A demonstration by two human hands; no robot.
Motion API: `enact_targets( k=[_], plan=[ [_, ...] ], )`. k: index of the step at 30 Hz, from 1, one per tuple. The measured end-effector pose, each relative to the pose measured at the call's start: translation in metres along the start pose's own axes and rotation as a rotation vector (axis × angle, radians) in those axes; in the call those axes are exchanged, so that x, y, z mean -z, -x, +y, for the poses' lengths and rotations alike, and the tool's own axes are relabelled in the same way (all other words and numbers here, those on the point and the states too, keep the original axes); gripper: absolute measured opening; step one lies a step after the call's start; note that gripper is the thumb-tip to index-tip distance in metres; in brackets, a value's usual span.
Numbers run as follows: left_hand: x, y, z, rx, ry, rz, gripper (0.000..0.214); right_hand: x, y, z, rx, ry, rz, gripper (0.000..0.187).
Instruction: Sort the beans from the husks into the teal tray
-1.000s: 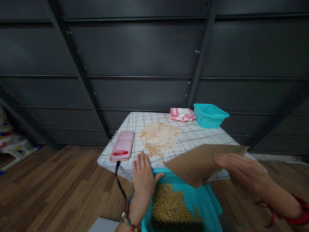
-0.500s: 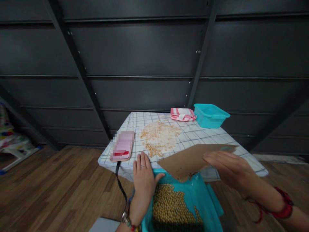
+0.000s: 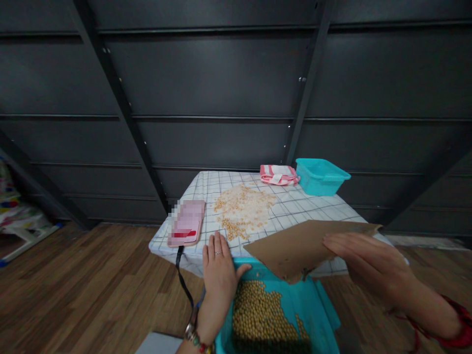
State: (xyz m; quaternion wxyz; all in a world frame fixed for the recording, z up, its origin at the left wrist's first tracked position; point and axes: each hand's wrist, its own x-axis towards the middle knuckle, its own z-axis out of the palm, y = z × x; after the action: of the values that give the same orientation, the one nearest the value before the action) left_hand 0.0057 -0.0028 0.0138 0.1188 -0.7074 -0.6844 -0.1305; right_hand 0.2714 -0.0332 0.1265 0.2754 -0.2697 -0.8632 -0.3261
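My left hand (image 3: pixel 219 270) lies flat with fingers stretched onto the table's near edge, its thumb spread over the rim of a teal plastic bin (image 3: pixel 320 314). Inside the bin are many round yellowish beans (image 3: pixel 261 314), probably soybeans. My right hand (image 3: pixel 368 258) is closed on a piece of brown cardboard (image 3: pixel 295 248), gripping its right side. The cardboard hangs tilted over the bin's far rim and the table edge. Beyond it, a patch of white grains (image 3: pixel 254 204) mixed with yellow beans (image 3: pixel 234 228) is spread on the checked tablecloth (image 3: pixel 306 211).
A pink phone-like case (image 3: pixel 190 221) with a black strap (image 3: pixel 180 270) lies at the table's left edge. At the back right are a folded red-and-white cloth (image 3: pixel 279 175) and a second teal bin (image 3: pixel 320 179). A dark panelled wall (image 3: pixel 221 83) stands behind the table.
My right hand and the cardboard have shifted right and slightly toward me. My left hand stays in place, and the beans and grains look the same.
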Motion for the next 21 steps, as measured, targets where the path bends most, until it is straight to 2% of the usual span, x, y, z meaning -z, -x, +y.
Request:
enact_targets(
  k=[7, 12, 17, 19, 21],
  plan=[
    [0.004, 0.0, 0.001, 0.003, -0.022, -0.033, 0.082, -0.015, -0.013, -0.008, -0.009, 0.01, -0.076, 0.033],
    [0.0, 0.001, -0.002, -0.016, -0.005, 0.026, 0.078, -0.004, -0.01, -0.007, 0.0, -0.034, -0.063, 0.028],
    [-0.003, 0.002, -0.004, -0.02, 0.003, 0.03, 0.081, 0.009, 0.007, -0.002, 0.056, -0.035, -0.033, 0.026],
    [-0.004, 0.002, -0.004, -0.025, 0.004, 0.042, 0.081, 0.011, 0.013, 0.002, 0.023, -0.062, -0.035, 0.027],
    [-0.005, 0.002, -0.004, -0.024, -0.005, 0.05, 0.081, 0.011, 0.015, 0.004, -0.099, -0.085, -0.073, 0.029]
  ],
)
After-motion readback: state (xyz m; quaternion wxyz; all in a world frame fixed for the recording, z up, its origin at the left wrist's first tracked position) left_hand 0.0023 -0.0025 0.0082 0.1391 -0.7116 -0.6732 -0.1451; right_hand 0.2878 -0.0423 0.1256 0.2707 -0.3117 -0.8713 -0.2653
